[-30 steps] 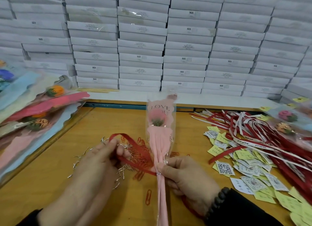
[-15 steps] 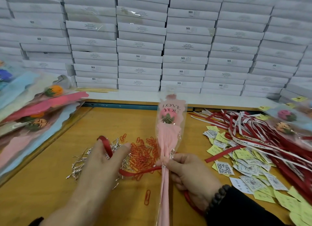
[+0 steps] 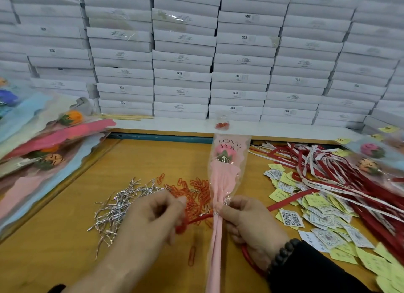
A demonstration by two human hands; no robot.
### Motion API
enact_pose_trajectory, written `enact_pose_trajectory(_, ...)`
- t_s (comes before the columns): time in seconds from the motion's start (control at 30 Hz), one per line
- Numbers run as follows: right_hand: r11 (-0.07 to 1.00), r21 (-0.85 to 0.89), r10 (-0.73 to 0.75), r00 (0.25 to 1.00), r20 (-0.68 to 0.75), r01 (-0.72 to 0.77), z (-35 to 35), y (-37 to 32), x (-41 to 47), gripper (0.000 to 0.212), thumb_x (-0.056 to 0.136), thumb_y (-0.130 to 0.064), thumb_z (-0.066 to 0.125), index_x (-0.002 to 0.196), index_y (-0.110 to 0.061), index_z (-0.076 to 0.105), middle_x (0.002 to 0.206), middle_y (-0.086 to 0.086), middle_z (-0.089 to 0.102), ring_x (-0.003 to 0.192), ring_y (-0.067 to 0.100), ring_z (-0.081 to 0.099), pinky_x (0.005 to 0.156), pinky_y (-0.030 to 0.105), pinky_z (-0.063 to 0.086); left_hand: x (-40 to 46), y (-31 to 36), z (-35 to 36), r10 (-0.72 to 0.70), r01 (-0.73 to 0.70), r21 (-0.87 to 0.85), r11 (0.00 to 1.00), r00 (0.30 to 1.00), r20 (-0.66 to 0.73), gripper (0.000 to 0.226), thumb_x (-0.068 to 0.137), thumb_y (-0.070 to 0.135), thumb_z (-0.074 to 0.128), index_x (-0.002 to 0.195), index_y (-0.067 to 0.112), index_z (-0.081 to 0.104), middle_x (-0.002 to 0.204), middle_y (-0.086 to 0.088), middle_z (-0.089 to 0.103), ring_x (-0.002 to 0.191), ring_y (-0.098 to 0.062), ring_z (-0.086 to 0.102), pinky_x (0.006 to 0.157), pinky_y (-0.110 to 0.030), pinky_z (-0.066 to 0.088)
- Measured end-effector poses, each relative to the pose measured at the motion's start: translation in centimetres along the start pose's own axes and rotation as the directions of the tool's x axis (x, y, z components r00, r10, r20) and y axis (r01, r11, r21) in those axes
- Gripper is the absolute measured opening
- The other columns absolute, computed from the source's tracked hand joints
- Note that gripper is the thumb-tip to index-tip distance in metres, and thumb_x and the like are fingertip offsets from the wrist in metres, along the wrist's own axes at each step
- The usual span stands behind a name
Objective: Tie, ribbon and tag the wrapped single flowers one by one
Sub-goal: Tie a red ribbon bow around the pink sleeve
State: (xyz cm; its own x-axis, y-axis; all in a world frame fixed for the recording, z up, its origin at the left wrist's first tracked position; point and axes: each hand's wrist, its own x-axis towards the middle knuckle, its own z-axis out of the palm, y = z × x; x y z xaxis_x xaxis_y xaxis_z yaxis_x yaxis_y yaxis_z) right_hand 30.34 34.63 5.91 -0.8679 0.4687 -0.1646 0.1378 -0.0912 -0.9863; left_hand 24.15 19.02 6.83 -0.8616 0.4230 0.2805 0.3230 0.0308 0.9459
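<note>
One flower [image 3: 226,179] on ribbon step: my right hand [image 3: 249,222] pinches its neck, left hand [image 3: 153,214] grips the ribbon [image 3: 196,221]; next probably loop and knot.

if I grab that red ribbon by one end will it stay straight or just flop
Probably flop: the ribbon already curves and loops between the left hand and the flower. It looks thin and light, so it likely trails. Its smooth look suggests it may slip through fingers.
</note>
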Motion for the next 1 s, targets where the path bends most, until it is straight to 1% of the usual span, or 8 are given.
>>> enact_pose_trajectory(0.13, 1.0, 0.019, -0.011, 1.0, -0.008, 0.012, 0.0, -0.1, 0.0, 0.008, 0.087, -0.009, 0.062, 0.083, -0.002, 0.064, 0.041, -0.008, 0.042, 0.031, 0.002, 0.031, 0.031, 0.013, 0.024, -0.6, 0.6, 0.4, 0.052, -0.059, 0.092, 0.994, 0.996, 0.072, 0.031, 0.067, 0.046, 0.058, 0.059, 0.02, 0.072, 0.045, 0.006, 0.049, 0.041, -0.002, 0.043, 0.049, -0.015, 0.038)
enact_pose_trajectory(0.2, 0.999, 0.049, -0.014, 1.0, -0.003, 0.014, 0.1, -0.1, -0.1, 0.008, 0.087, -0.007, 0.061, 0.08, -0.004, 0.062, 0.044, -0.005, 0.043, 0.031, 0.002, 0.03, 0.03, 0.013, 0.024, -0.5, 0.9, 0.3, -0.081, 0.071, 0.059, 0.996, 0.979, 0.186, 0.032, 0.08, 0.038, 0.059, 0.06, 0.017, 0.073, 0.042, 0.003, 0.048, 0.033, -0.005, 0.039, 0.04, -0.017, 0.033)
enact_pose_trajectory(0.3, 0.995, 0.093, -0.027, 1.0, 0.017, 0.025, 0.3, -0.3, -0.2, 0.009, 0.087, -0.004, 0.06, 0.078, -0.005, 0.06, 0.047, -0.002, 0.041, 0.031, 0.002, 0.028, 0.03, 0.013, 0.022, -0.6, 0.6, 0.7, -0.325, 0.338, 0.045, 0.94, 0.849, 0.417, 0.042, 0.091, 0.029, 0.052, 0.055, 0.008, 0.062, 0.039, -0.004, 0.05, 0.026, -0.009, 0.038, 0.03, -0.016, 0.026)
enact_pose_trajectory(0.47, 0.992, 0.105, -0.084, 0.989, 0.124, 0.071, 0.6, -0.4, -0.5, 0.005, 0.087, -0.006, 0.06, 0.082, -0.006, 0.061, 0.052, 0.0, 0.037, 0.034, 0.003, 0.025, 0.032, 0.013, 0.018, -0.4, -0.5, 1.7, -0.416, 0.53, -0.391, 0.753, 0.843, 0.34, 0.029, 0.074, 0.018, 0.061, 0.084, -0.009, 0.058, 0.053, -0.013, 0.05, 0.033, -0.014, 0.04, 0.03, -0.015, 0.026)
enact_pose_trajectory(0.57, 0.993, 0.095, -0.085, 0.977, 0.193, 0.067, 0.9, -0.3, -0.8, 0.003, 0.086, -0.005, 0.061, 0.084, -0.006, 0.062, 0.051, -0.001, 0.04, 0.034, 0.003, 0.025, 0.032, 0.013, 0.018, -0.1, -0.9, 1.5, -0.399, 0.462, -0.547, 0.698, 0.885, 0.24, 0.018, 0.065, 0.011, 0.063, 0.077, -0.002, 0.061, 0.053, -0.01, 0.052, 0.037, -0.013, 0.047, 0.031, -0.018, 0.033)
enact_pose_trajectory(0.67, 0.997, 0.069, -0.06, 0.979, 0.193, 0.048, 1.1, -0.2, -0.9, 0.008, 0.083, -0.001, 0.063, 0.081, -0.006, 0.059, 0.052, -0.002, 0.046, 0.031, 0.001, 0.029, 0.03, 0.012, 0.022, 0.0, -1.2, 1.3, -0.365, 0.363, -0.572, 0.736, 0.924, 0.117, 0.014, 0.06, 0.008, 0.065, 0.072, 0.001, 0.064, 0.052, -0.008, 0.058, 0.041, -0.011, 0.053, 0.034, -0.017, 0.038)
enact_pose_trajectory(0.77, 0.998, 0.032, -0.049, 0.986, 0.157, 0.045, 1.3, -0.3, -1.0, 0.016, 0.081, -0.001, 0.066, 0.079, -0.009, 0.054, 0.049, -0.003, 0.049, 0.029, 0.001, 0.033, 0.03, 0.011, 0.023, -0.1, -1.3, 1.3, -0.274, 0.262, -0.5, 0.826, 0.96, 0.052, 0.005, 0.056, 0.012, 0.068, 0.058, 0.008, 0.07, 0.056, -0.01, 0.062, 0.047, -0.01, 0.056, 0.041, -0.015, 0.043)
enact_pose_trajectory(1.0, 0.985, -0.162, -0.028, 0.989, 0.143, 0.051, 1.6, 0.0, -1.3, 0.015, 0.086, -0.011, 0.063, 0.098, -0.005, 0.056, 0.047, 0.001, 0.056, 0.034, 0.009, 0.038, 0.033, 0.016, 0.027, -0.5, -1.3, 1.4, 0.008, 0.022, -0.219, 0.975, 0.991, 0.132, 0.008, 0.076, -0.008, 0.064, 0.068, -0.007, 0.063, 0.061, -0.013, 0.068, 0.056, -0.012, 0.061, 0.058, -0.018, 0.049)
